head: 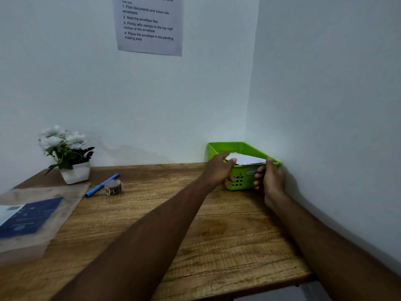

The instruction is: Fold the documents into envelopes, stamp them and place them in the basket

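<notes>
Basket in wall corner, left hand and right hand on rim.

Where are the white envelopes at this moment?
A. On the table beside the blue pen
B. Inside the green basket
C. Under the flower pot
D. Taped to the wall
B: the white envelopes lie inside the green basket in the far right corner, with the left hand and the right hand at its near wall.
</notes>
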`<state>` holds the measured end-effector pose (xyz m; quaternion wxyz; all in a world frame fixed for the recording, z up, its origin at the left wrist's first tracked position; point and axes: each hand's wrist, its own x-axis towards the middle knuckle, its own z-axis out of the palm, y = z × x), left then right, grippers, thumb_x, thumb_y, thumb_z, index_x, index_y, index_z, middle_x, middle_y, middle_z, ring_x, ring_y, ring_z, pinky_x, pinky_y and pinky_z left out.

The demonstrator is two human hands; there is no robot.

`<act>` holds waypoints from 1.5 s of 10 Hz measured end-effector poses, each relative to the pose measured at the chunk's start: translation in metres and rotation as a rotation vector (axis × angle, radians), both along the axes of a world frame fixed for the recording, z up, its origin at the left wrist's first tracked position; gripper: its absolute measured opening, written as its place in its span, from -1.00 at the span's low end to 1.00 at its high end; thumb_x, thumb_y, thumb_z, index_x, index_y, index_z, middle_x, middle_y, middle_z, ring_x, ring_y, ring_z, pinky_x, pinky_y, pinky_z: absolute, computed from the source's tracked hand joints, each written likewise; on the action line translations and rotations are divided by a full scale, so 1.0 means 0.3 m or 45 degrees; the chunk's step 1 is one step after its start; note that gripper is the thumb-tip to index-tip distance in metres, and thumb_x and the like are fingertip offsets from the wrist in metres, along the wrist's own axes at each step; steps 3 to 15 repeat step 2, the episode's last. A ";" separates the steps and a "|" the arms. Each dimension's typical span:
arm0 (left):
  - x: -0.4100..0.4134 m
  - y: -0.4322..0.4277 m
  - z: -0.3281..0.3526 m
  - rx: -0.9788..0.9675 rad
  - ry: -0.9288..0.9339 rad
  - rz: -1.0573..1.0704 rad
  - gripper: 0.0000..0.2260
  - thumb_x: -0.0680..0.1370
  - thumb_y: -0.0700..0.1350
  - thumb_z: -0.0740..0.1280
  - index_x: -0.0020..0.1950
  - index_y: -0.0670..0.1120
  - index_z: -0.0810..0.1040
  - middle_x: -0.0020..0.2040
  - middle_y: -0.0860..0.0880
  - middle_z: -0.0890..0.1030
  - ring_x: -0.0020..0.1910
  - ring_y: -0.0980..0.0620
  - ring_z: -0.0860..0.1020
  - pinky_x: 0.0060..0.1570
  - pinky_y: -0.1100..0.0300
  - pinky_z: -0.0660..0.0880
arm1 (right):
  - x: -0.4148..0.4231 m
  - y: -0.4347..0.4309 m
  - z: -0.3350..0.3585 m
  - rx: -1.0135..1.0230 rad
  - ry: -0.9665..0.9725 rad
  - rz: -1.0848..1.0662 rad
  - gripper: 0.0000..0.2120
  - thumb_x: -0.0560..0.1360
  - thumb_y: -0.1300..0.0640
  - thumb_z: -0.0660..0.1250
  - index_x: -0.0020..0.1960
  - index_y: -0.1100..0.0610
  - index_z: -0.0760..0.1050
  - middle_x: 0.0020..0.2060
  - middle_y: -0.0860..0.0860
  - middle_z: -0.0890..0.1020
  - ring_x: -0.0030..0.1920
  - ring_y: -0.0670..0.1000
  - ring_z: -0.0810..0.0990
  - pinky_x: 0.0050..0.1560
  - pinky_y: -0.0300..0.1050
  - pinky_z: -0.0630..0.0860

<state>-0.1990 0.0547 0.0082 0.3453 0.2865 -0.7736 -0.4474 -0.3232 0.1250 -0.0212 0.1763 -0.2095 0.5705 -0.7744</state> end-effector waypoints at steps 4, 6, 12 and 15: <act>0.100 -0.082 -0.068 -0.091 0.134 0.193 -0.68 0.59 -0.14 0.26 0.34 -0.13 0.40 -0.40 -0.07 0.59 -0.61 0.00 0.42 -0.49 0.20 0.40 | 0.108 -0.036 0.005 -0.004 0.270 0.332 -0.52 0.66 -0.05 0.10 -0.34 0.16 0.40 -0.62 -0.01 0.46 -0.67 -0.05 0.37 -0.62 -0.30 0.24; 0.100 -0.082 -0.068 -0.091 0.134 0.193 -0.68 0.59 -0.14 0.26 0.34 -0.13 0.40 -0.40 -0.07 0.59 -0.61 0.00 0.42 -0.49 0.20 0.40 | 0.108 -0.036 0.005 -0.004 0.270 0.332 -0.52 0.66 -0.05 0.10 -0.34 0.16 0.40 -0.62 -0.01 0.46 -0.67 -0.05 0.37 -0.62 -0.30 0.24; 0.100 -0.082 -0.068 -0.091 0.134 0.193 -0.68 0.59 -0.14 0.26 0.34 -0.13 0.40 -0.40 -0.07 0.59 -0.61 0.00 0.42 -0.49 0.20 0.40 | 0.108 -0.036 0.005 -0.004 0.270 0.332 -0.52 0.66 -0.05 0.10 -0.34 0.16 0.40 -0.62 -0.01 0.46 -0.67 -0.05 0.37 -0.62 -0.30 0.24; 0.100 -0.082 -0.068 -0.091 0.134 0.193 -0.68 0.59 -0.14 0.26 0.34 -0.13 0.40 -0.40 -0.07 0.59 -0.61 0.00 0.42 -0.49 0.20 0.40 | 0.108 -0.036 0.005 -0.004 0.270 0.332 -0.52 0.66 -0.05 0.10 -0.34 0.16 0.40 -0.62 -0.01 0.46 -0.67 -0.05 0.37 -0.62 -0.30 0.24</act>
